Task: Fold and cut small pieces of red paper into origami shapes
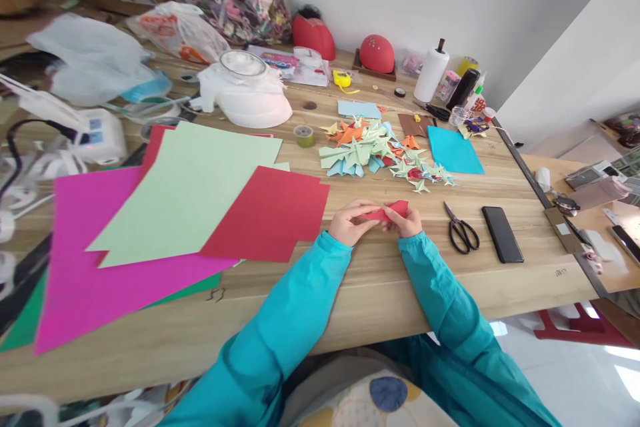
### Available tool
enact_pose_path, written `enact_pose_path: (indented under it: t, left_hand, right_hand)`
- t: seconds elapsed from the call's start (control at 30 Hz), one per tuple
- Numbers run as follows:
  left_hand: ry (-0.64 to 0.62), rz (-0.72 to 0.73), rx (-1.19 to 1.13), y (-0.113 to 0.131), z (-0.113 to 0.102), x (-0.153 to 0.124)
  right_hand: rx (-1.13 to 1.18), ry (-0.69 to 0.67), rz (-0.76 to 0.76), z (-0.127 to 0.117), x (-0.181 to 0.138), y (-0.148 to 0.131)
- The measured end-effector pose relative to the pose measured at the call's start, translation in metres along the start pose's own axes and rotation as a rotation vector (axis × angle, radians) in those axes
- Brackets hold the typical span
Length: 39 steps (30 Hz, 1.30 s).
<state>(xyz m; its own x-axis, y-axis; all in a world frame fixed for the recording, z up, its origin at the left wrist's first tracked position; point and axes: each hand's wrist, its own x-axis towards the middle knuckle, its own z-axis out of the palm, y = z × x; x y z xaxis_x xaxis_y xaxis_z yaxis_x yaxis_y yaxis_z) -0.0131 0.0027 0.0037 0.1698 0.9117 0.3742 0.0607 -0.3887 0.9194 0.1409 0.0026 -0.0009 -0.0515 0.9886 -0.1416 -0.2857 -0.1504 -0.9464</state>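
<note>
A small piece of folded red paper (pixel 399 207) is pinched between both hands, just above the wooden table. My left hand (pixel 351 221) grips its left end, fingers closed. On the other side, my right hand (pixel 404 220) holds it with the thumb across the paper. Beyond the hands lies a pile of folded paper figures (pixel 367 147) in green, orange, blue and red. Sheets of red paper (pixel 273 213) rest left of my left hand, partly over light green paper (pixel 195 193). Black-handled scissors (pixel 463 233) lie to the right of my right hand.
A black phone (pixel 503 235) lies right of the scissors. A turquoise sheet (pixel 456 150) is behind them. Magenta paper (pixel 90 240) spreads at the left. A roll of tape (pixel 304 136), a yellow tape measure (pixel 343 79) and a white bottle-like roll (pixel 431 75) stand farther back.
</note>
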Motion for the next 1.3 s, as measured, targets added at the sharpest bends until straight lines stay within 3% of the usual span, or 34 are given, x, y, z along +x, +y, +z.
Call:
enact_pose_path:
  t: [0.27, 0.4, 0.6, 0.77, 1.0, 1.17, 1.3]
  left_hand:
    - [0.031, 0.034, 0.017, 0.001, 0.002, -0.001]
    - [0.071, -0.038, -0.062, -0.001, 0.004, -0.001]
    - [0.099, -0.196, -0.231, -0.002, 0.006, -0.002]
    - [0.132, -0.266, -0.263, 0.000, 0.005, 0.000]
    - [0.053, -0.350, -0.293, 0.001, 0.004, 0.000]
    - [0.032, -0.382, -0.293, 0.004, 0.005, 0.000]
    - [0.011, -0.381, -0.291, 0.006, 0.004, 0.000]
  right_hand:
    - [0.027, -0.009, -0.033, -0.003, 0.003, 0.006]
    - [0.023, 0.025, -0.081, -0.004, 0.004, 0.007]
    - [0.070, -0.054, -0.134, -0.006, 0.004, 0.008]
    - [-0.018, -0.067, -0.174, -0.004, 0.003, 0.009]
    - [-0.185, 0.065, -0.198, 0.000, 0.000, 0.007]
    - [-0.181, 0.091, -0.132, 0.003, -0.002, 0.003]
    - [-0.107, 0.010, -0.001, 0.006, -0.003, 0.004]
